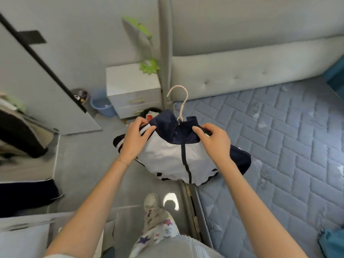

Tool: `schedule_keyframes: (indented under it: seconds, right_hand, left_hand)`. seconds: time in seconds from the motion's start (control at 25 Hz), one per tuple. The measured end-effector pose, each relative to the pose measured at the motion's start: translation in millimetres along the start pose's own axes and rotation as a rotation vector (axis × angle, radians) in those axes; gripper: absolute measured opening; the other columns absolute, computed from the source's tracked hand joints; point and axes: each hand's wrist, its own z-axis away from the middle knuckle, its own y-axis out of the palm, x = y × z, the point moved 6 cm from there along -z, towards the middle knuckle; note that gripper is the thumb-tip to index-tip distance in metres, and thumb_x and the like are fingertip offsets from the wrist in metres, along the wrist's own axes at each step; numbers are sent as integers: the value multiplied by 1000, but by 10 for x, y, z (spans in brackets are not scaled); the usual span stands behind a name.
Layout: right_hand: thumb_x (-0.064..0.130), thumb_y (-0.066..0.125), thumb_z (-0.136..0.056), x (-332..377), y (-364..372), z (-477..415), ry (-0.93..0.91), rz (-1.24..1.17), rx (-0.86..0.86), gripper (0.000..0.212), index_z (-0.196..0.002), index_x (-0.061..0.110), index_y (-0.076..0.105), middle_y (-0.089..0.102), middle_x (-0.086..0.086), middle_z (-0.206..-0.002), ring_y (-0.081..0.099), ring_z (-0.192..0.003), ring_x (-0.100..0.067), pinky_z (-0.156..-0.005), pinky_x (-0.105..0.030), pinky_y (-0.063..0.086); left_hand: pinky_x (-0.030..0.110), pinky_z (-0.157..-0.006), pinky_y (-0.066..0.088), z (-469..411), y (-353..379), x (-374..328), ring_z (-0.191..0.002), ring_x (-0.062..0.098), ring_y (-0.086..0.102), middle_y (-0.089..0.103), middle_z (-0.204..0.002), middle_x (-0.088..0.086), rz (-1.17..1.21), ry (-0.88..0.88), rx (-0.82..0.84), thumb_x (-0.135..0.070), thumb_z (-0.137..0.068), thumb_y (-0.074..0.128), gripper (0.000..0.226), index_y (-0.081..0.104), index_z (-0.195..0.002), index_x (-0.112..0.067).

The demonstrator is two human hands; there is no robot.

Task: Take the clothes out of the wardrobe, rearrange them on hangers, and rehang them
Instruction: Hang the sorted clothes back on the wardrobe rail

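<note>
Over the edge of the bed [279, 136], held up in front of the person, there's a navy-and-white zip jacket [173, 155] sitting on a cream hanger [181, 101], hook poking up on the far side. So I'd say this one's out of the wardrobe and roughly hung — what's left is squaring the shoulders and rehanging it. The left hand [134, 140] has its fingers curled round the left shoulder, and the right hand [214, 144] pinches the right shoulder by the collar. Navy top, white body, zip mostly done up — the hem droops all bunched.
</note>
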Motion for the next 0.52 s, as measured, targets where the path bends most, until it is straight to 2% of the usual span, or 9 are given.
schedule_keyframes:
  seconds: [0.16,0.24,0.36,0.52]
  right_hand:
    - [50,60,-89,753,692,-458,-107,-21,130,30,-76,24,64,60,8,-66,56,-67,-8,-57,-25,39]
    - [50,61,-89,1141,1114,-665,-157,-20,184,28,-76,25,63,60,8,-67,56,-67,-9,-57,-26,39]
    - [50,61,-89,1636,1689,-897,-227,-24,242,27,-75,27,62,59,9,-65,54,-65,-9,-57,-28,39]
    - [51,59,-90,2308,2402,-1192,-349,-9,343,31,-76,24,62,58,6,-64,53,-63,-14,-57,-33,39]
  left_hand:
    - [31,-74,46,-269,-807,502,-84,22,55,58,-85,-2,24,-75,-137,-34,-90,65,22,50,-89,-17]
    - [33,-72,46,-388,-1235,762,-81,21,55,58,-83,-2,32,-118,-202,-34,-91,65,24,51,-88,-15]
    - [28,-69,44,-507,-1778,1079,-77,18,54,56,-79,-4,13,-155,-286,-33,-91,65,25,51,-87,-13]
    - [13,-66,39,-652,-2493,1460,-77,8,54,56,-79,-9,-16,-240,-395,-32,-91,66,24,52,-88,-14]
